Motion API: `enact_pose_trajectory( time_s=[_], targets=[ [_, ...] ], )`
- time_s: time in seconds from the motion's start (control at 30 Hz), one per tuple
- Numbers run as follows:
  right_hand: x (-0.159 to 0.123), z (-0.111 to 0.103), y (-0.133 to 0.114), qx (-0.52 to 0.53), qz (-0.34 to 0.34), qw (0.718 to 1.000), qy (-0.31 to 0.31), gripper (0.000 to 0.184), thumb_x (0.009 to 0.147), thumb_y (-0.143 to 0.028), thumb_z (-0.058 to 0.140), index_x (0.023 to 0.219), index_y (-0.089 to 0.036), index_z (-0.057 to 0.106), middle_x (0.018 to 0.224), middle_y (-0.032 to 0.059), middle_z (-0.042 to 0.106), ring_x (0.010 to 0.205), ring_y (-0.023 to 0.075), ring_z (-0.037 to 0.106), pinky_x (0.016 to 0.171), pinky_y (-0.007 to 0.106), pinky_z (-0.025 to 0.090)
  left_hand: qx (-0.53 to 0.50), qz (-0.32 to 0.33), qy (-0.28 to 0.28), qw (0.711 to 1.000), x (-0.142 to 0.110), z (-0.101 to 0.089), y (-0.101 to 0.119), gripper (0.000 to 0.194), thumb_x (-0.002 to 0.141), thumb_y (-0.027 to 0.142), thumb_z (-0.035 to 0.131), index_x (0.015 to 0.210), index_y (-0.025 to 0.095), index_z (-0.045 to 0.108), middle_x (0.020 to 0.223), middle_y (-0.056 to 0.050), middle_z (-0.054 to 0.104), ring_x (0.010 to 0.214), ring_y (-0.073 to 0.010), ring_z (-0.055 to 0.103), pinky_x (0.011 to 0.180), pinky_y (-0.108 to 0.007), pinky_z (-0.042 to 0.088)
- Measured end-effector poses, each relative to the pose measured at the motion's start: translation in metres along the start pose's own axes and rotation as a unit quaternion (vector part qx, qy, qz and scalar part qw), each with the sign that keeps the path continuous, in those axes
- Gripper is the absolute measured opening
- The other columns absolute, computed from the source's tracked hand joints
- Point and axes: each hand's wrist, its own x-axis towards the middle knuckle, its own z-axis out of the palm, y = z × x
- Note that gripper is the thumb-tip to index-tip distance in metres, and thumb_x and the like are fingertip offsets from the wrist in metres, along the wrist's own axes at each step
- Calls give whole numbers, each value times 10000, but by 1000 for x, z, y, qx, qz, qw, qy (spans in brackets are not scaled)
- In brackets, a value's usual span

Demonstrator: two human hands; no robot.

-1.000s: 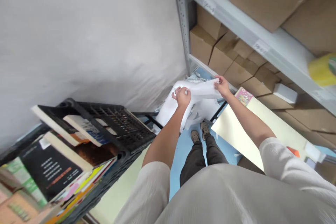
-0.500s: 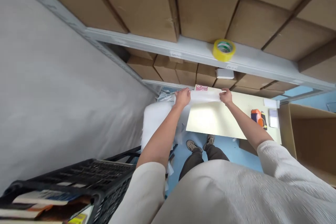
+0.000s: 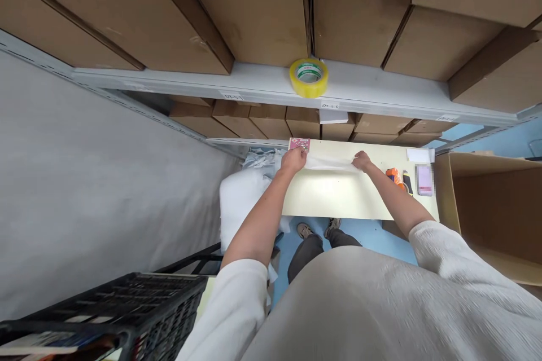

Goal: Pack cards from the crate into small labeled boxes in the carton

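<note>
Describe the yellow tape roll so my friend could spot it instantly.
Find the grey metal shelf of brown boxes beyond the pale table. On its front ledge sits the tape roll, bright yellow and ring-shaped, unlike the plain boxes behind it.

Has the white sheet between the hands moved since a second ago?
Yes. Against the cream table, the white sheet has moved right: from beyond the table's left end to over its top.

Whitish sheet (image 3: pixel 328 164), pale cream table (image 3: pixel 334 197), yellow tape roll (image 3: pixel 309 90), pink patterned card (image 3: pixel 298 142), brown boxes (image 3: pixel 254 17), black crate (image 3: pixel 175 310)
</note>
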Motion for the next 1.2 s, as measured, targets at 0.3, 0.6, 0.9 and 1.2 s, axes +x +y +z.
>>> enact_pose_trajectory(
  time_s=[0.3,0.6,0.9,1.2],
  targets=[
    [8,20,8,10,-19,1000,10,429,852,-155,667,1266,-245,599,1038,87,715,910,283,683,792,383,551,19,8,-42,999,22,21,-13,212,1062,264,550,1147,244,743,1292,-109,805,1222,-306,718,1019,-387,508],
    [17,56,29,68,-85,986,126,407,1017,-261,393,1391,-219,547,1152,131,706,953,291,671,887,433,545,4,59,142,988,18,74,-23,486,1015,115,460,1461,201,631,1547,-186,624,1492,-350,528,1261,-537,346],
    [-16,72,37,-101,-186,951,224,476,1023,-295,440,1467,-191,575,1481,221,543,1312,401,515,1077,577,468,98,213,31,972,-38,119,-40,552,1037,211,499,1584,181,571,1653,-202,543,1505,-376,503,1253,-531,381],
    [-51,97,39,-216,-237,944,73,615,1111,-460,399,1654,-187,497,1732,209,449,1569,398,365,1257,593,312,108,198,-16,974,-25,136,-35,743,987,162,474,1727,124,408,1832,-202,322,1701,-362,297,1382,-574,205]
  ],
)
